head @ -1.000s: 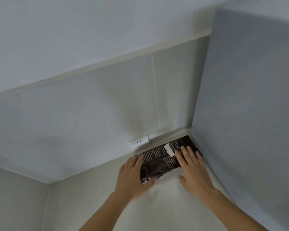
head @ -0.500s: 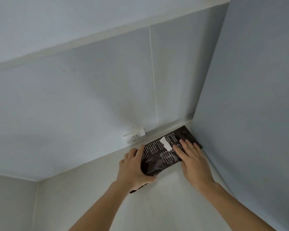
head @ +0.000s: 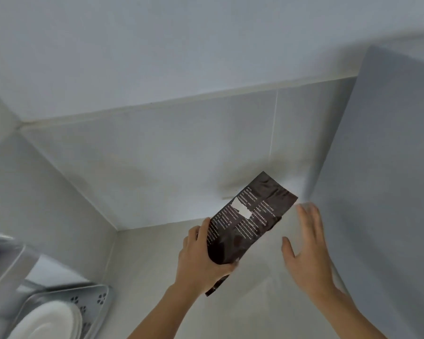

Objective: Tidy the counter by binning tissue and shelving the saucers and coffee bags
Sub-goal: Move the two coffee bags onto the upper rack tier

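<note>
My left hand (head: 201,255) grips dark coffee bag (head: 246,222) by lower end — bag tilted, top toward shelf (head: 255,302) back corner. My right hand (head: 309,243) open, fingers spread, just right of bag — not touching.

**A pale shelf with a rack at its lower left**

The shelf (head: 255,302) fills the lower middle of the frame, a plain off-white surface boxed in by a pale back wall above it, a side wall at the left and a grey panel at the right. Its middle and right stretches show only soft shadows. In the lower left corner of the frame a grey perforated rack (head: 93,299) stands on it, close to the left wall, and a stack of white saucers (head: 52,324) lies in the rack. Whether the dark coffee bag (head: 245,223) touches the shelf cannot be told.
</note>
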